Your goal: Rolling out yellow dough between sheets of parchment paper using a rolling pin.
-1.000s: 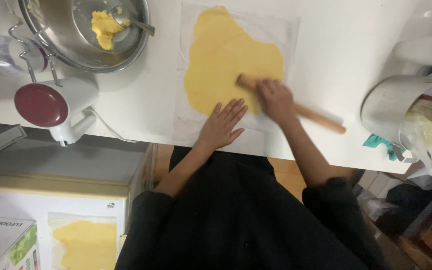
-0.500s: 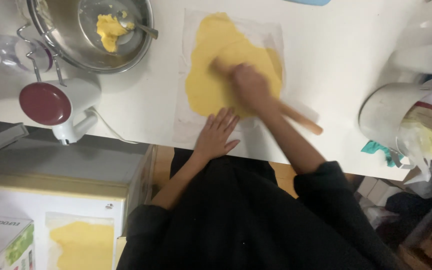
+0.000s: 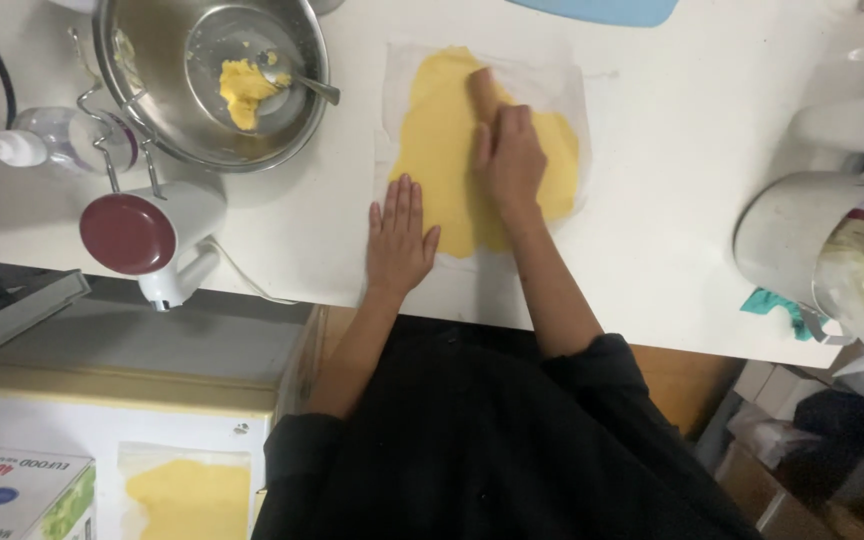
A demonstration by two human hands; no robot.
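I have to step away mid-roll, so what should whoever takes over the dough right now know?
Left hand: flat, palm down, pinning the baking paper at the dough's near-left edge.
Right hand: on the wooden rolling pin, which lies on the yellow dough.
Done: dough is a flat, uneven sheet.
Left: edges look ragged; more dough sits in the steel bowl.

A steel bowl (image 3: 152, 80) with yellow dough scraps and a spoon (image 3: 297, 80), a hand mixer (image 3: 157, 235), a plastic bottle (image 3: 62, 140), a white jug (image 3: 792, 240)
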